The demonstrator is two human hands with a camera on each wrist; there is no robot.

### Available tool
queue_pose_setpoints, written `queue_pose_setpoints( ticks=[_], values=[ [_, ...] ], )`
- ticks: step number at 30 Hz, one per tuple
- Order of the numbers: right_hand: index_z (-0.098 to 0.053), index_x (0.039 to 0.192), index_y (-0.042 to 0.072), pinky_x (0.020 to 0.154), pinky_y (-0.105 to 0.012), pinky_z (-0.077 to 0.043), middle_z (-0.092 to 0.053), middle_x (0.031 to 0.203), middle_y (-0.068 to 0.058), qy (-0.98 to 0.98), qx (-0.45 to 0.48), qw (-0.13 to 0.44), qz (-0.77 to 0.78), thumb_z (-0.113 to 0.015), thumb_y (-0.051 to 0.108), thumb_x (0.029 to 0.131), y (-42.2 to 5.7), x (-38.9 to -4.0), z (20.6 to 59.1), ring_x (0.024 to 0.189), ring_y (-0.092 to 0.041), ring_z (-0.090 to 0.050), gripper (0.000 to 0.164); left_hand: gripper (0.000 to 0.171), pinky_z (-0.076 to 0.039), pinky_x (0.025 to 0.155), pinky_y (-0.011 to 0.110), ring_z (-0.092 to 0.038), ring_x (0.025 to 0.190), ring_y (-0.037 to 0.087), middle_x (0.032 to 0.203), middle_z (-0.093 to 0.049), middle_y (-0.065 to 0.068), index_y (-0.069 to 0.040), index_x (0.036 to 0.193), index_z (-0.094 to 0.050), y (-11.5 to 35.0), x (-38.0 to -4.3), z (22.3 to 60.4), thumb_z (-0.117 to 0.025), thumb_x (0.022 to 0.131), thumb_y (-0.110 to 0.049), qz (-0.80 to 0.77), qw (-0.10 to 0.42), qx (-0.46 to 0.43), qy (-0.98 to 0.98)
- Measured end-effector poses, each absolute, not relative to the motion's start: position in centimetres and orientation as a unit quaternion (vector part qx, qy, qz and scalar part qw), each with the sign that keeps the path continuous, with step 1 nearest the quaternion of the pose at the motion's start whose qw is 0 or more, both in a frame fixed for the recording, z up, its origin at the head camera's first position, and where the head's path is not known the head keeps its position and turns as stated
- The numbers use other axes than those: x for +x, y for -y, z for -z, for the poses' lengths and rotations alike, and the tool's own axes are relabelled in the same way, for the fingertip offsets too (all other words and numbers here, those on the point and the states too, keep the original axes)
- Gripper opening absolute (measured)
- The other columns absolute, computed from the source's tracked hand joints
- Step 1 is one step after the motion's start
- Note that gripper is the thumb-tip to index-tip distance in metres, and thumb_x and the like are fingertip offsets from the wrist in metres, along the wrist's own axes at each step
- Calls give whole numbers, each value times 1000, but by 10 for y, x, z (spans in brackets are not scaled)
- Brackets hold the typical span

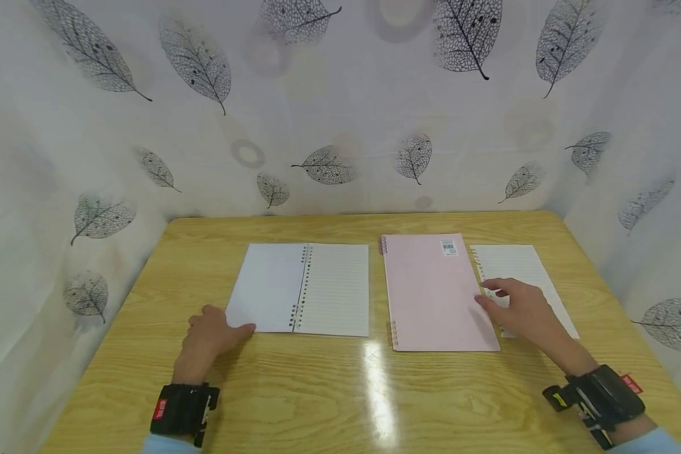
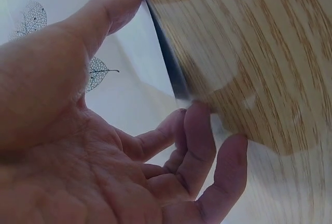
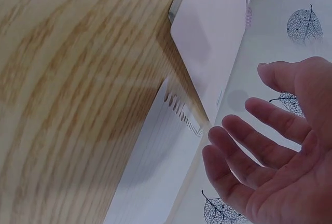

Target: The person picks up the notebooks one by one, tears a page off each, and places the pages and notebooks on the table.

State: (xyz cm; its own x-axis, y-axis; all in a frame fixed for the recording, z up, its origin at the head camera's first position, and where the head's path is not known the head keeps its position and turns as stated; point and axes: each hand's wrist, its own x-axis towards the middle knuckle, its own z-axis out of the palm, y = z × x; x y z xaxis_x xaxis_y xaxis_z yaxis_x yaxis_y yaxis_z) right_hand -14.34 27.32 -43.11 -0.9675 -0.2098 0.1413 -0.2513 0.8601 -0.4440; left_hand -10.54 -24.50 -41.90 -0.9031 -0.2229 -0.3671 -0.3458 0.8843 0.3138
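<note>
My left hand (image 1: 211, 335) is at the near left corner of an open loose-leaf notebook (image 1: 333, 290), whose pages lie flat with punched holes down the middle. Its thumb touches the notebook's near edge, and its other fingers are spread by the left side, loosely bent in the left wrist view. A closed pink notebook (image 1: 434, 296) with a barcode sticker lies right of the open one. Over a lined, hole-edged sheet of paper (image 1: 513, 261), my right hand (image 1: 519, 309) hovers beside the pink cover's right edge. In the right wrist view its fingers are apart and hold nothing.
Everything lies on a wood-grain table (image 1: 295, 391). A pale curtain (image 1: 340, 113) printed with leaves hangs behind the table and along both sides. A bright light reflection (image 1: 379, 391) shows on the tabletop below the notebooks.
</note>
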Motion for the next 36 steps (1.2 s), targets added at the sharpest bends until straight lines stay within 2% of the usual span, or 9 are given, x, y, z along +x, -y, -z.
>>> queue_pose_setpoints(
  ticks=[6, 10, 13, 16, 19, 22, 25, 30, 36],
  values=[
    [-67, 114, -8, 71, -62, -53, -68, 110, -32, 966, 112, 28, -233, -67, 29, 91, -271, -140, 430, 93, -45, -63, 44, 86, -50, 70, 61, -49, 84, 49, 99, -36, 41, 29, 114, -33, 246, -104, 417, -72, 80, -40, -196, 135, -170, -956],
    [-67, 114, -8, 71, -62, -52, -67, 110, -33, 965, 117, 31, -231, -67, 29, 91, -272, -139, 432, 92, -44, -63, 43, 83, -50, 66, 51, -50, 85, 43, 106, -39, 38, 21, 124, -30, 244, -104, 404, -74, 81, -34, -259, 95, -167, -946],
    [-68, 113, -8, 72, -62, -52, -68, 109, -33, 966, 117, 37, -229, -67, 28, 91, -273, -139, 433, 92, -44, -63, 42, 73, -51, 63, 42, -57, 86, 36, 108, -50, 32, 13, 129, -29, 236, -105, 392, -71, 85, -26, -318, 54, -113, -940],
    [-68, 112, -7, 72, -62, -52, -68, 110, -33, 966, 116, 36, -227, -68, 27, 91, -272, -140, 433, 92, -44, -63, 40, 58, -54, 60, 38, -62, 81, 29, 100, -59, 24, 7, 127, -34, 224, -104, 386, -69, 87, -17, -357, 6, -23, -934],
    [-68, 113, -7, 72, -61, -52, -67, 110, -33, 967, 115, 32, -226, -68, 26, 91, -271, -140, 433, 92, -44, -63, 40, 45, -57, 62, 39, -61, 79, 21, 95, -58, 15, 1, 122, -42, 208, -104, 387, -68, 88, -10, -382, -37, 62, -921],
    [-68, 112, -7, 71, -61, -52, -67, 109, -33, 967, 114, 32, -226, -68, 25, 90, -270, -140, 433, 92, -44, -63, 39, 39, -59, 65, 38, -59, 79, 15, 92, -58, 8, -3, 119, -49, 194, -106, 392, -70, 87, -11, -396, -61, 115, -909],
    [-69, 111, -7, 70, -61, -52, -67, 109, -34, 967, 114, 31, -226, -68, 25, 90, -270, -139, 432, 92, -44, -62, 38, 37, -59, 67, 38, -59, 80, 11, 93, -59, 4, -6, 116, -54, 180, -108, 397, -73, 85, -12, -403, -70, 145, -901],
    [-68, 112, -7, 71, -61, -52, -67, 109, -34, 967, 109, 24, -228, -68, 25, 91, -272, -138, 431, 92, -44, -62, 38, 34, -60, 69, 41, -60, 83, 12, 96, -59, 6, -6, 112, -59, 160, -112, 405, -76, 82, -11, -399, -67, 201, -892],
    [-68, 111, -7, 71, -61, -53, -67, 109, -34, 969, 101, 19, -226, -67, 26, 91, -273, -138, 433, 92, -44, -62, 38, 29, -60, 67, 33, -60, 83, 12, 94, -61, 4, -7, 103, -65, 136, -117, 417, -80, 79, -14, -337, -79, 272, -898]
  ],
)
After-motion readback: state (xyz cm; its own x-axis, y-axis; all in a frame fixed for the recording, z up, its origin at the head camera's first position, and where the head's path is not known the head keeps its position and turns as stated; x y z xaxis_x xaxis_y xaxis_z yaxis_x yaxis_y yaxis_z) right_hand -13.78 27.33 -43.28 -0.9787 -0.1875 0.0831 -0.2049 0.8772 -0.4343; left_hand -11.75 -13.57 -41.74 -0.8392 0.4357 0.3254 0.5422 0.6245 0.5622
